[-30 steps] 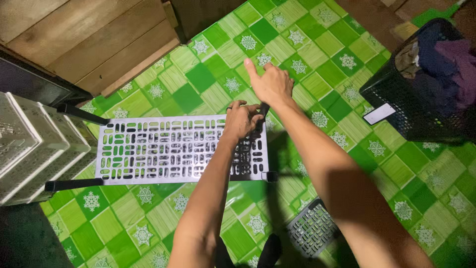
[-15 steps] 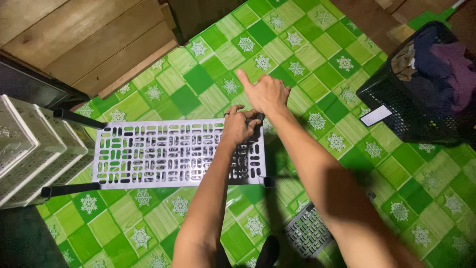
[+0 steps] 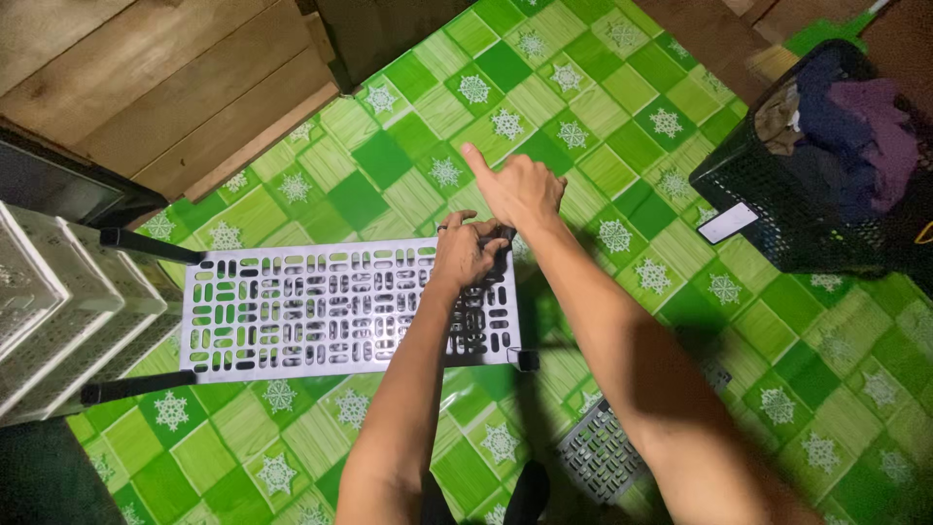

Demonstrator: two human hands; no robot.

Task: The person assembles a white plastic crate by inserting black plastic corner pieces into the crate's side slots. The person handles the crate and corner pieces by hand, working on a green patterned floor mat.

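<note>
Plastic shelf panel (image 3: pixel 330 306) (matt), glossy vinyl floor (image 3: pixel 583 126).

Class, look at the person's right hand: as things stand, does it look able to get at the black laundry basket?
Probably yes. The right hand hovers over bare green patterned floor mat, and nothing lies between it and the black laundry basket off to its right. It looks a sideways stretch away, though true reach is hard to judge.

I am on the floor of a home: green patterned vinyl flooring with white snowflake motifs (image 3: pixel 622 146), bare wooden plank wall (image 3: pixel 146 87), and a black plastic mesh laundry basket of clothes (image 3: pixel 826 165) beside me.
</note>
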